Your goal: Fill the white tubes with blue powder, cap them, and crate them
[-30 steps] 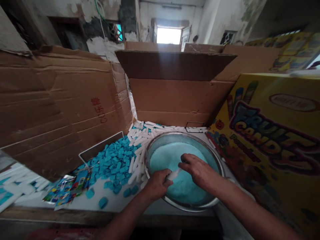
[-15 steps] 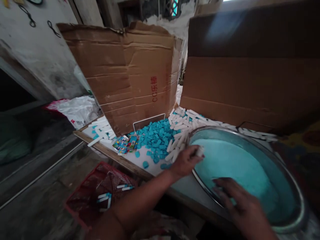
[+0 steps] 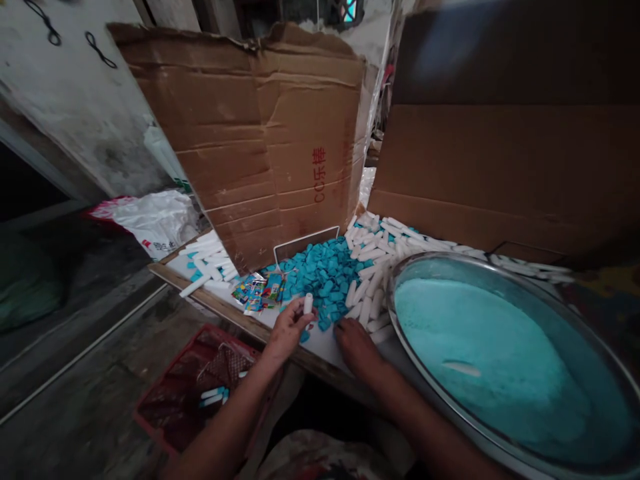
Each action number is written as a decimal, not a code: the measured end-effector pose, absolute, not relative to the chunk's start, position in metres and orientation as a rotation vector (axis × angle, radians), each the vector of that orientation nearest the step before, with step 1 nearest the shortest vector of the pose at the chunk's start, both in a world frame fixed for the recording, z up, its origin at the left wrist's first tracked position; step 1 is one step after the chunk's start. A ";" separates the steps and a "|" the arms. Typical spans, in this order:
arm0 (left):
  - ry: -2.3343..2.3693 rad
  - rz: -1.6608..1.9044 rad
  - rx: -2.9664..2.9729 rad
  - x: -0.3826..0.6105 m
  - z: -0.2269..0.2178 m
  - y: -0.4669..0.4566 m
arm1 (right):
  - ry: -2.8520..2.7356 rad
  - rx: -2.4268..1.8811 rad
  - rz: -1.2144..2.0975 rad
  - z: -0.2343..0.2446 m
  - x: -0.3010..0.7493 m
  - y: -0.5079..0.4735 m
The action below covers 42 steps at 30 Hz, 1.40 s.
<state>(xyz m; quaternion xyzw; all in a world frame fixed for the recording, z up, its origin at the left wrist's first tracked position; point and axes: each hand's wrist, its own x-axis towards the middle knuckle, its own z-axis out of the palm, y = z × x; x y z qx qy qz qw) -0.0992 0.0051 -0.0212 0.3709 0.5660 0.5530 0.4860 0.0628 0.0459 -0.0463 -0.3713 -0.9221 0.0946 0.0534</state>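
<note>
We see one white tube (image 3: 308, 303) held upright between the thumb and fingers of the left hand (image 3: 287, 330), which is closed around its lower end, just above the near edge of the table (image 3: 225, 308). The right hand (image 3: 356, 347) lies just beside it to the right, palm down, fingertips at the near rim of the blue caps (image 3: 320, 272); we cannot tell whether it pinches one. That makes two hands and one tube held.

The caps form one heap, too many for us to count. To their right runs one pile of loose white tubes (image 3: 373, 263), dozens of them, trailing away along the far side. Further right stands one metal bowl (image 3: 400, 328) filled with blue powder (image 3: 490, 333), and we count one tube lying in the powder (image 3: 463, 367).

Left of the caps lies a small bunch of printed wrappers (image 3: 257, 290), and beyond them a second, smaller scatter of tubes (image 3: 207, 257). Two cardboard walls stand at the far side: a creased sheet (image 3: 260, 133) with red print and a box flap (image 3: 500, 173). One wire frame (image 3: 305, 235) stands against the sheet.

Below the table, near left, sits one red basket (image 3: 195, 373) with about three tubes (image 3: 213, 395) in it, and far left one white plastic bag (image 3: 155, 220)
</note>
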 end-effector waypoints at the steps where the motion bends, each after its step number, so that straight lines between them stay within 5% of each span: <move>1: 1.372 1.322 0.915 -0.099 -0.023 0.003 | -2.778 -1.128 0.317 -0.047 0.063 0.046; 14: 1.317 0.866 1.465 -0.079 -0.035 -0.018 | -1.581 -1.054 1.365 -0.031 0.093 0.013; 42: 1.479 0.182 2.106 -0.048 -0.023 -0.020 | -1.423 -1.247 1.731 -0.020 0.116 0.005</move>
